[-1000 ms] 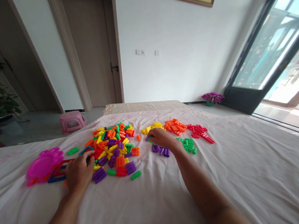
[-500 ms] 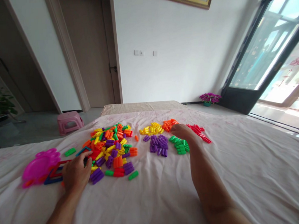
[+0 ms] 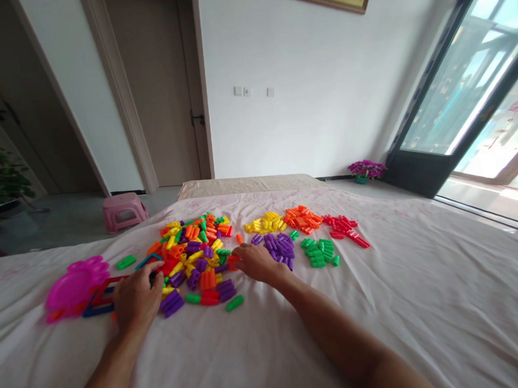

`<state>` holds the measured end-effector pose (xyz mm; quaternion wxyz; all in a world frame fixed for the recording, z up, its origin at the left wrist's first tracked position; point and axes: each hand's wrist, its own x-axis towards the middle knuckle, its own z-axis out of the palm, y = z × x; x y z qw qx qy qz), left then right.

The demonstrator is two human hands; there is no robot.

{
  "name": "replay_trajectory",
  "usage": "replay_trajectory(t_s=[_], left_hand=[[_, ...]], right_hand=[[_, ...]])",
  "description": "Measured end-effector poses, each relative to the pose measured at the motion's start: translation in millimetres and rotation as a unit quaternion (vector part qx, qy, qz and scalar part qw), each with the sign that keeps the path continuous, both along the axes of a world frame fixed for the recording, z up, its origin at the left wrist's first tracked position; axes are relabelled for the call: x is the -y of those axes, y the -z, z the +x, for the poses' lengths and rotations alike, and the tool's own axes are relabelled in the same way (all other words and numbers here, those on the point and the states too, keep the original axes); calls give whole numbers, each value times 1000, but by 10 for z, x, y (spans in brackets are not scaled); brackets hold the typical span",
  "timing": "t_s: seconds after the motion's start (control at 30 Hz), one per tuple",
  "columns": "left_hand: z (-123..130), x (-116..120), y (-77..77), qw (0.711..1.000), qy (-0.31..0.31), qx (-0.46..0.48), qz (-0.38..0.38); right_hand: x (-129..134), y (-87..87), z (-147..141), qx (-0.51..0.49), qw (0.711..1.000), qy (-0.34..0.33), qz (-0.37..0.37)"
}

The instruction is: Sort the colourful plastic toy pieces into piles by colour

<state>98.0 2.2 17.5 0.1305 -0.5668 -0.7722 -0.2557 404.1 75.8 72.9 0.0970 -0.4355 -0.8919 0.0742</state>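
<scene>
A mixed heap of coloured plastic tube-shaped building blocks (image 3: 194,250) lies left of centre on the cloth. My left hand (image 3: 140,295) rests at the heap's left edge, fingers loosely bent, thumb and forefinger apart; something dark between them is unclear. My right hand (image 3: 256,261) reaches to the heap's right edge, its fingertips closed on an orange block (image 3: 232,262) that they partly cover. Sorted by colour to the right are yellow blocks (image 3: 266,223), orange blocks (image 3: 303,219), purple blocks (image 3: 280,246), green blocks (image 3: 319,252) and red blocks (image 3: 343,225).
A pink tray (image 3: 74,290) lies far left, beside red and blue frame pieces (image 3: 97,306). Single green blocks (image 3: 234,303) lie near the heap. The wrinkled cloth (image 3: 268,345) covers the surface. A pink stool (image 3: 125,211) stands on the floor beyond.
My right hand has moved left from above the sorted green and orange blocks to the mixed heap. A few loose green and red pieces now show by the sorted groups. My left hand stays put.
</scene>
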Motion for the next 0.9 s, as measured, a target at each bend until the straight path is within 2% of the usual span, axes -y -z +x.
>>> replay_trajectory(t_s=[0.13,0.27,0.33,0.4,0.53,0.7,0.8,0.9], left_hand=[[7,3,-8,1000,-5,-2,-2],[-2,1,0,1000,-2,-5,-5],[-6,1,5,1000,-4,-4,-7],[-7,2,7,1000,-6,-4,-7],[-10,5,3,1000,-1,-12,-4],[-8,7,-8,1000,8,-10,-5],[-5,6,-9,1000,6,-5,-7],[-8,3,-5,1000,2,-5,-11]], right_hand=[[-61,60,9,-51,998,14,-20],[-209,29,128,-131,991,22,-22],[-299,-24,237,-177,983,49,5],[-402,-80,387,-210,971,105,36],[-648,-114,803,-251,935,245,58],[-905,6,1361,-312,866,382,86],[-974,63,1542,-369,825,408,132],[-990,61,1504,-413,813,383,147]])
